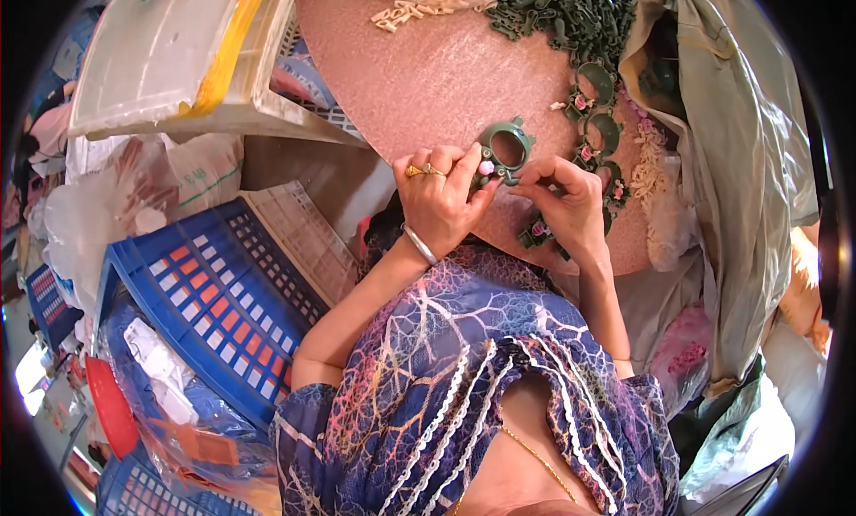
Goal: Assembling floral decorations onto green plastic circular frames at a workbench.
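Note:
Over the near part of the round pinkish table [428, 79], my left hand [437, 191] grips a green ring-shaped plastic piece [529, 146] by its left side. Small knobs stick out from the ring, and a pale pink bead-like flower [486, 167] sits beside my left fingertips. My right hand [569, 202] is closed in a pinch at the ring's lower right edge. Whatever lies between those fingertips is hidden. Just right of my hands, several similar green rings [603, 133] with pink flowers stand in a line; my right hand partly covers the nearest ones.
Dark green small parts [571, 21] are heaped at the table's far side. Cream-coloured pieces [655, 186] lie along the right edge, near a draped beige cloth [740, 159]. To the left are a whitish crate [169, 53] and a blue basket [143, 266].

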Demonstrator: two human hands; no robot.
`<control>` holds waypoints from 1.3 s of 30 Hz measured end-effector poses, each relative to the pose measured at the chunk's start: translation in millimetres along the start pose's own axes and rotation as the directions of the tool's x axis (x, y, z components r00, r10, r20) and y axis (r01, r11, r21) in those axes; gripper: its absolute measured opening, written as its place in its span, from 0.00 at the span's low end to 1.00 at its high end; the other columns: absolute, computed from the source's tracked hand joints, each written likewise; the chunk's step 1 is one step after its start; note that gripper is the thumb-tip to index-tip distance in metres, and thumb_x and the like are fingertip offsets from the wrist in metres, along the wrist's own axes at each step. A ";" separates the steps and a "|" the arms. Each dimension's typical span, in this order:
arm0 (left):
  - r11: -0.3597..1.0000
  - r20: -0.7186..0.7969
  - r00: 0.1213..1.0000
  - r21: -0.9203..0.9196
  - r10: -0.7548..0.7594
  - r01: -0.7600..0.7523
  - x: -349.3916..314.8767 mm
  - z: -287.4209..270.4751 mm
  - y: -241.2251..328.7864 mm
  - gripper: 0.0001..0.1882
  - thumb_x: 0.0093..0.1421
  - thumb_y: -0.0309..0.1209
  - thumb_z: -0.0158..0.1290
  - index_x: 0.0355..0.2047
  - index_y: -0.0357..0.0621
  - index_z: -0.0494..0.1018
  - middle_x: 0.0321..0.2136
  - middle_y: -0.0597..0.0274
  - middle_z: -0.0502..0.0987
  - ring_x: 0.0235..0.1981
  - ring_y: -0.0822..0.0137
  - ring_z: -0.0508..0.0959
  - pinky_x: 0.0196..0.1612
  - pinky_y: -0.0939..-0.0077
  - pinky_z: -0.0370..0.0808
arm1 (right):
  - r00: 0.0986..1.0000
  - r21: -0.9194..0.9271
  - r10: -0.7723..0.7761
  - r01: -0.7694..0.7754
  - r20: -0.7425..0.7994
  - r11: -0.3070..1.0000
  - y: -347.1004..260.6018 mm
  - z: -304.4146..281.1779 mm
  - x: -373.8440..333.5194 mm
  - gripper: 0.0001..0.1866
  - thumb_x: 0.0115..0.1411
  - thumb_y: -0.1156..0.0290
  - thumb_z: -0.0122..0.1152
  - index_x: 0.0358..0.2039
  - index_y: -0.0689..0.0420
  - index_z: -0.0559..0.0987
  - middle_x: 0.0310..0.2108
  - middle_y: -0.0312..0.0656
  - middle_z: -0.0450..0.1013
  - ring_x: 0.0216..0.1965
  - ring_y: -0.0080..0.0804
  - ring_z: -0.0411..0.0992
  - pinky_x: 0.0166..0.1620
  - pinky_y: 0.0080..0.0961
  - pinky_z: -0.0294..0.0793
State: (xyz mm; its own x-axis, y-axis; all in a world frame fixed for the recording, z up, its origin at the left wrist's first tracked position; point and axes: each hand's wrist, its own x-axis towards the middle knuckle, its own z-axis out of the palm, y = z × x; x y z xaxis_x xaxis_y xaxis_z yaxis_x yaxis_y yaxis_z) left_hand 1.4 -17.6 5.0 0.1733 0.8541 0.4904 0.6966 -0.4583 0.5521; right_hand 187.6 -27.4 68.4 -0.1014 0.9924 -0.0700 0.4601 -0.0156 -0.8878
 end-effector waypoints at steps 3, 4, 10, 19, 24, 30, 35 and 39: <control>1.000 -0.001 1.000 -0.006 0.001 -0.001 -1.2 0.7 -1.6 0.24 0.45 0.38 0.69 0.44 0.47 0.80 0.32 0.67 0.73 0.36 0.64 0.73 0.45 0.62 0.61 | 1.000 -0.083 0.016 -0.016 0.002 0.996 -8.5 2.0 3.7 0.07 0.52 0.85 0.68 0.29 0.62 0.79 0.27 0.32 0.79 0.30 0.14 0.73 0.33 0.15 0.72; 1.000 -0.004 1.000 -0.004 0.004 -0.004 -1.9 0.9 -1.6 0.25 0.44 0.38 0.69 0.44 0.48 0.80 0.32 0.67 0.73 0.36 0.64 0.73 0.45 0.62 0.61 | 0.999 -0.073 0.049 -0.049 -0.002 0.996 -8.2 2.0 4.2 0.06 0.52 0.83 0.68 0.29 0.62 0.80 0.24 0.34 0.77 0.27 0.14 0.72 0.31 0.16 0.70; 1.000 -0.011 1.000 -0.009 -0.004 0.004 -1.3 -0.7 0.8 0.25 0.43 0.37 0.69 0.43 0.48 0.80 0.32 0.68 0.73 0.36 0.65 0.73 0.45 0.62 0.62 | 0.977 -0.005 0.212 -0.212 0.011 0.977 -5.9 1.0 9.2 0.05 0.54 0.78 0.69 0.30 0.62 0.80 0.20 0.35 0.76 0.23 0.14 0.69 0.27 0.16 0.67; 1.000 -0.020 1.000 -0.016 0.006 -0.006 -1.0 0.3 -0.3 0.24 0.43 0.36 0.70 0.43 0.48 0.80 0.32 0.69 0.73 0.35 0.65 0.73 0.44 0.62 0.62 | 0.905 -0.109 0.421 -0.412 0.065 0.904 -36.2 -0.8 28.9 0.07 0.54 0.75 0.69 0.31 0.64 0.80 0.17 0.40 0.75 0.19 0.21 0.71 0.24 0.24 0.67; 0.999 -0.025 0.999 -0.021 0.025 -0.025 0.5 3.0 -0.2 0.24 0.44 0.38 0.68 0.43 0.46 0.80 0.32 0.68 0.73 0.35 0.65 0.73 0.42 0.63 0.62 | 0.962 -0.326 0.260 -0.220 0.082 0.919 -32.5 -2.4 28.5 0.07 0.55 0.76 0.67 0.33 0.63 0.78 0.19 0.41 0.76 0.21 0.21 0.74 0.25 0.21 0.72; 1.000 -0.042 0.999 0.030 0.000 0.002 -3.6 2.6 -1.4 0.23 0.45 0.38 0.68 0.42 0.46 0.80 0.31 0.68 0.73 0.34 0.65 0.73 0.42 0.63 0.61 | 0.931 -0.382 0.269 -0.161 0.247 0.910 -42.7 -28.6 56.0 0.16 0.59 0.64 0.65 0.46 0.56 0.83 0.23 0.51 0.78 0.22 0.34 0.78 0.30 0.34 0.76; 0.999 -0.068 0.997 0.019 0.040 -0.039 4.1 7.1 1.0 0.23 0.46 0.39 0.68 0.42 0.48 0.79 0.31 0.69 0.73 0.34 0.65 0.73 0.42 0.63 0.62 | 0.907 -0.728 -0.403 0.193 -0.124 0.658 9.6 -16.4 139.9 0.14 0.61 0.60 0.63 0.44 0.54 0.82 0.36 0.44 0.77 0.41 0.48 0.76 0.44 0.40 0.75; 1.000 -0.036 0.999 0.021 0.007 -0.006 1.4 7.8 1.8 0.23 0.44 0.37 0.70 0.41 0.48 0.80 0.32 0.68 0.73 0.35 0.65 0.73 0.43 0.63 0.62 | 0.891 -0.789 -0.449 0.228 -0.067 0.571 30.6 -7.1 166.4 0.11 0.61 0.63 0.62 0.38 0.57 0.79 0.36 0.45 0.77 0.41 0.50 0.75 0.43 0.42 0.74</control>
State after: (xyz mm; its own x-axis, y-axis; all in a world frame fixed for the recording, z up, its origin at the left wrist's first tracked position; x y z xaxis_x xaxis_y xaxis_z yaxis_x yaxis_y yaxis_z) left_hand 8.4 -15.4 1.3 0.1533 0.8416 0.5180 0.7100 -0.4584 0.5346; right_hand 191.0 138.1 32.8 -0.2380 0.8993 0.3670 0.9351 0.3142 -0.1636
